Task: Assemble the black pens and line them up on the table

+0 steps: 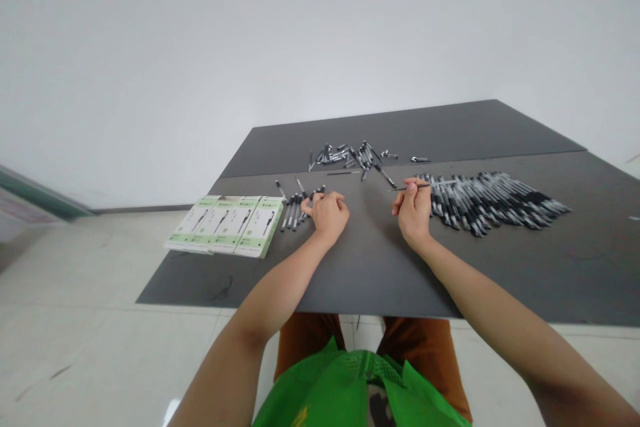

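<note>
My left hand (327, 212) rests on the dark table (350, 260), its fingers curled around what looks like a pen part beside a small group of pens (295, 208). My right hand (414, 208) is closed in a pinch on a thin pen refill (407, 187) that points left and right. Just to its right lies a big pile of black-and-silver pens (493, 200).
A row of green-and-white boxes (227, 223) lies at the table's left edge. A heap of loose pen parts (353, 155) sits farther back in the middle. White wall behind, pale tiled floor to the left and below.
</note>
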Tool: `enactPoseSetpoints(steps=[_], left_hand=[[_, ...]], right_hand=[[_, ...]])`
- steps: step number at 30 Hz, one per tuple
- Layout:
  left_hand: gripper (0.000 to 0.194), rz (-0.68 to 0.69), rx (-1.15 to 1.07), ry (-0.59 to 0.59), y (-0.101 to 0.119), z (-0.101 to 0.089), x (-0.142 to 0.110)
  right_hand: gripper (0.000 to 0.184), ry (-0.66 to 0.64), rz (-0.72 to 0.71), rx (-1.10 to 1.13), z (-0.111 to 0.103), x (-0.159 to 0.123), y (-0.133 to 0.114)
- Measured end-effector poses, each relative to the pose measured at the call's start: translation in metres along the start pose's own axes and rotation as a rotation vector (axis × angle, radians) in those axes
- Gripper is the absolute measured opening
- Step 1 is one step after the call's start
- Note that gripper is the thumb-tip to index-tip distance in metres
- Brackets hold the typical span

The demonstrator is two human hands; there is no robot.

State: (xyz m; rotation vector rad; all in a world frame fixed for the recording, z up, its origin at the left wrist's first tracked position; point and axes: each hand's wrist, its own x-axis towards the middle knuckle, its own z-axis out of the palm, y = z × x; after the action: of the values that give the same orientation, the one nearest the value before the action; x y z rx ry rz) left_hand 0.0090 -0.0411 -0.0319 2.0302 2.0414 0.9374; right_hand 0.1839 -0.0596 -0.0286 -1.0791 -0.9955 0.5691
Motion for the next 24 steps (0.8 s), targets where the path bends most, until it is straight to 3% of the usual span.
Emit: enactPoseSetpoints(steps=[9,11,13,16,19,21,24], left_hand=[[0.024,-0.011,0.048,-0.018,-0.003,0.005,0.001],[0.024,-0.001,0.040,-0.035,-0.005,0.005,0.002],[0.024,0.012,0.025,-0.051,-0.006,0.005,0.003],[0.025,0.117,-0.028,-0.044,-0.009,0.007,0.003],[0.036,0.372,-0.087,-0.017,-0.007,0.009,0.002],[0.041,0.560,-0.051,-0.054,-0.002,0.010,0.000],[0.032,0.729,0.060,-0.200,0.007,0.013,-0.003]], right_hand=[[0.050,0.210,-0.246,-0.280,-0.014,-0.008,-0.035],[0.050,0.239,-0.242,-0.332,-0.017,-0.006,-0.037],[0.050,0.197,-0.136,-0.313,-0.018,0.000,-0.034],[0.047,-0.059,0.267,-0.198,-0.016,0.007,-0.025],[0.044,-0.539,0.665,-0.136,-0.012,0.007,-0.015],[0.044,-0.790,0.734,-0.141,-0.011,0.003,-0.010],[0.051,-0.904,0.719,-0.091,-0.013,-0.001,-0.005]])
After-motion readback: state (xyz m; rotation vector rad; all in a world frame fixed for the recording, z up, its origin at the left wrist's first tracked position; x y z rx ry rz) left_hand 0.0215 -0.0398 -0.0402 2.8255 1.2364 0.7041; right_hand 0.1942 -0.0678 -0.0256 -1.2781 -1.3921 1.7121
